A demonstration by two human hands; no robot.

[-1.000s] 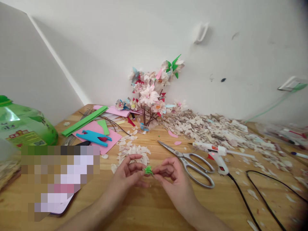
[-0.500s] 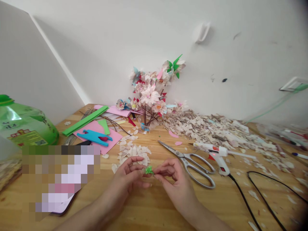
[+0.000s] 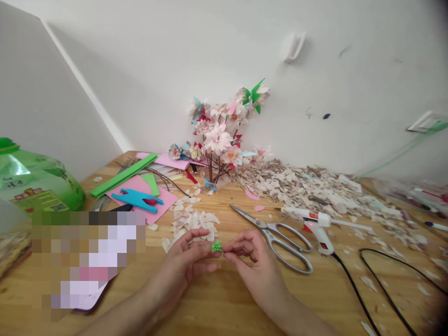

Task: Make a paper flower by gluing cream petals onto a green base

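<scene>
Between my two hands, just above the wooden table, is a small bright green frilly piece [image 3: 217, 246], like a fringed flower centre. My right hand [image 3: 252, 254] is closed, its thumb and fingertips pinching the right end of the piece. From the other side my left hand [image 3: 185, 255] holds the piece's left edge between thumb and finger, while its other fingers curve apart. Loose pale petals [image 3: 194, 223] lie just beyond my left hand. A pair of silver scissors [image 3: 276, 238] rests right of my right hand, blades pointing away to the left.
A white hot glue gun [image 3: 317, 228] with a lit red light lies right, its black cord trailing forward. Behind stand handmade flowers [image 3: 220, 137] in a clear container. Dried petals [image 3: 301, 191] heap along the wall. Coloured paper [image 3: 168, 198], a blue piece [image 3: 138, 200] and a green bottle [image 3: 42, 179] are left.
The green piece has turned slightly between my fingertips, and my left thumb and fingers have shifted a little against it. Everything on the table stays where it was.
</scene>
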